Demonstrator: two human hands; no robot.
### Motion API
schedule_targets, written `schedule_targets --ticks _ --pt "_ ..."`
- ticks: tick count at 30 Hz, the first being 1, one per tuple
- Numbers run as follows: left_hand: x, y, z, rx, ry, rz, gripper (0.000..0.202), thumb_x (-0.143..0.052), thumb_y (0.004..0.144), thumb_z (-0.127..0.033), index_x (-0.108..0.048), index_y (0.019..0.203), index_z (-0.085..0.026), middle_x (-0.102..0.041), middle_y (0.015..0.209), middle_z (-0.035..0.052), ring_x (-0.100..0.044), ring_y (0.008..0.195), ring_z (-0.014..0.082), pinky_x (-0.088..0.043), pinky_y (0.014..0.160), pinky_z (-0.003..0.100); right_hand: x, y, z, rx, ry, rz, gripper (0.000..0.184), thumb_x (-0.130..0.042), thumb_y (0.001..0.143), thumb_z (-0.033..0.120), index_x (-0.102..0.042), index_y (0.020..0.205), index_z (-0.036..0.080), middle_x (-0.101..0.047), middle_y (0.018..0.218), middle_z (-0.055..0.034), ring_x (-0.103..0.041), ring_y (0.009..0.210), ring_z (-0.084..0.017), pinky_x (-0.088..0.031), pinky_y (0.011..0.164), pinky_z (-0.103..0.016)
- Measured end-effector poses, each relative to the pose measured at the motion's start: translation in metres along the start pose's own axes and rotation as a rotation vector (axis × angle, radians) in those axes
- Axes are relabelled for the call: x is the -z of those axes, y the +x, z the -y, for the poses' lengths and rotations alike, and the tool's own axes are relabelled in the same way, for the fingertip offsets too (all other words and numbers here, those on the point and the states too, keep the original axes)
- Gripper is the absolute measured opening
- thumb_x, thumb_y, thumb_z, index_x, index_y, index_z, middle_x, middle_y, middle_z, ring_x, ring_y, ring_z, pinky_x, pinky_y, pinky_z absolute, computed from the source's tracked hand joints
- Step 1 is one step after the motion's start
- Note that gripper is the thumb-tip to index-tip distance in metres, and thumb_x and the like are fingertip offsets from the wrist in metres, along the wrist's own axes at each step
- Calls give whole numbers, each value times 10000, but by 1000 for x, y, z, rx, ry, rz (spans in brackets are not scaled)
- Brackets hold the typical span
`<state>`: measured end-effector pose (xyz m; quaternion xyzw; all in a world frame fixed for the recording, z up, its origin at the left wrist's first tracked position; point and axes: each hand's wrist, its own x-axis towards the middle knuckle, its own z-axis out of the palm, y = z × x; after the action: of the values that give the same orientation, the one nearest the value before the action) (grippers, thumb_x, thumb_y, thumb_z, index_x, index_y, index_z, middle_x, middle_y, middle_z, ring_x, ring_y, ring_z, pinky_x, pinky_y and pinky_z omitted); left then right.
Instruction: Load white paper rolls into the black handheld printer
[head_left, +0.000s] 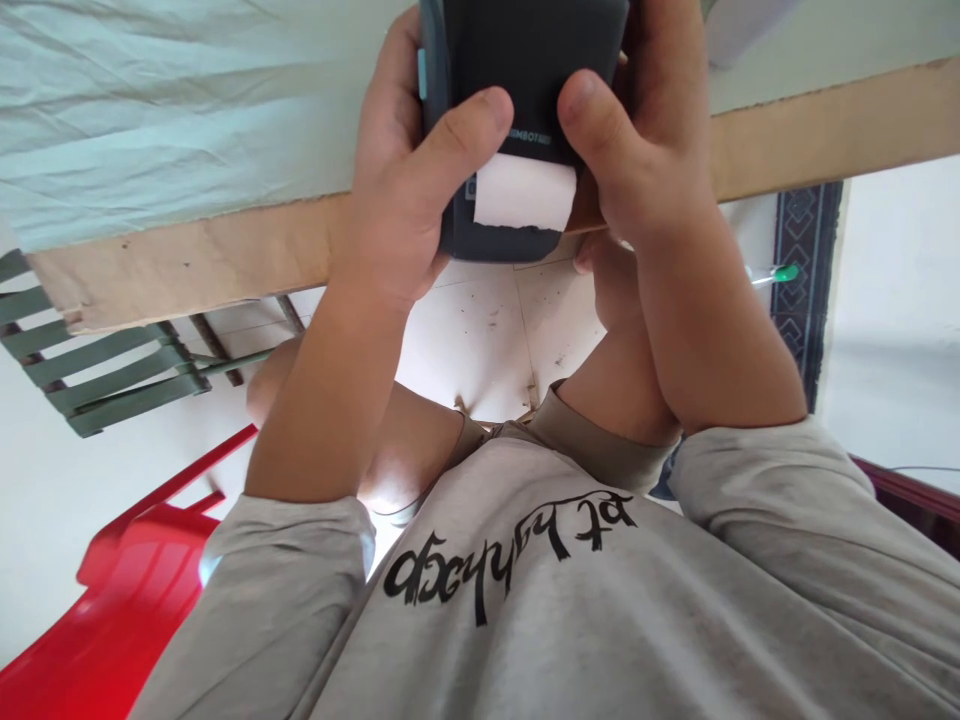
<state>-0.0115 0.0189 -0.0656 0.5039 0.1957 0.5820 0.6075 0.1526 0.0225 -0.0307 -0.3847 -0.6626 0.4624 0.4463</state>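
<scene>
At the top of the head view, a dark handheld receipt printer (525, 75) is gripped between both hands, its upper end cut off by the frame. A strip of white paper (525, 192) sticks out of its near end, with a ragged edge. My left hand (420, 170) wraps around the printer's left side, thumb lying on the top face. On the right side, my right hand (637, 140) closes around it, thumb also on top near the pale lettering. The fingers under the printer are mostly hidden.
A table edge of bare wood (225, 250) runs below the hands, with a pale green cloth (150, 110) over the tabletop. Lower left stands a red plastic chair (127, 600); a green slatted rack (112, 370) is behind it. A green-capped item (784, 273) shows at right.
</scene>
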Motion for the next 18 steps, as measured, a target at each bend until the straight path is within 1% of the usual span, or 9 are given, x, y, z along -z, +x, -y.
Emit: schedule_targets --ticks 3,6,8,10,11,13,15,16,18 --pt "5 3 2 6 -35 29 384 -720 693 -306 -509 986 -174 -588 883 24 -553 829 198 -500 730 352 2 1 -1 63 -24 -8 446 -488 762 378 -454 1149 160 -482 1152 79 -493 1089 -40 -392 988 -148" --pt "8 6 4 37 -77 72 403 -776 631 -326 -543 944 -224 -597 850 -19 -540 782 181 -504 680 345 4 3 -5 69 -20 12 489 -496 765 380 -408 1168 118 -527 1067 61 -520 1015 -10 -423 959 -161" --pt "6 6 3 42 -94 46 361 -776 632 -322 -563 912 -242 -604 826 -37 -531 768 170 -504 660 338 5 5 -8 77 -1 16 508 -502 763 389 -385 1163 98 -533 1063 46 -528 1007 -11 -438 945 -166" --pt "0 6 1 48 -87 -26 243 -730 691 -277 -577 878 -247 -611 802 -42 -526 770 157 -503 666 328 5 5 -9 80 12 14 484 -504 764 396 -390 1127 96 -535 1053 45 -538 994 -12 -438 956 -165" --pt "-3 5 0 41 -76 -57 210 -722 697 -260 -584 855 -253 -617 782 -47 -525 766 151 -503 666 317 5 5 -9 76 15 13 458 -507 764 395 -402 1101 103 -534 1047 49 -543 984 -11 -435 965 -162" --pt "-7 3 -2 50 -53 -96 229 -744 672 -296 -586 836 -269 -631 776 -70 -527 783 145 -510 683 298 5 5 -9 54 30 13 433 -528 756 385 -416 1077 118 -535 1037 55 -545 976 -16 -432 974 -155" --pt "-9 3 0 39 -51 -109 296 -768 641 -352 -576 855 -280 -634 789 -94 -533 805 139 -521 693 278 5 5 -10 39 51 10 475 -546 743 382 -405 1112 119 -536 1031 56 -537 983 -22 -426 986 -161" --pt "-9 2 1 24 -47 -108 300 -760 654 -356 -568 873 -281 -632 795 -102 -536 817 130 -524 702 261 5 5 -11 37 60 8 509 -546 742 387 -389 1142 113 -534 1029 56 -532 988 -23 -419 998 -171" --pt "-9 2 3 14 -29 -85 238 -691 746 -309 -544 930 -276 -627 836 -111 -538 866 108 -522 749 226 5 5 -14 43 64 3 540 -522 752 404 -367 1172 101 -531 1015 61 -533 974 -18 -390 1036 -196"
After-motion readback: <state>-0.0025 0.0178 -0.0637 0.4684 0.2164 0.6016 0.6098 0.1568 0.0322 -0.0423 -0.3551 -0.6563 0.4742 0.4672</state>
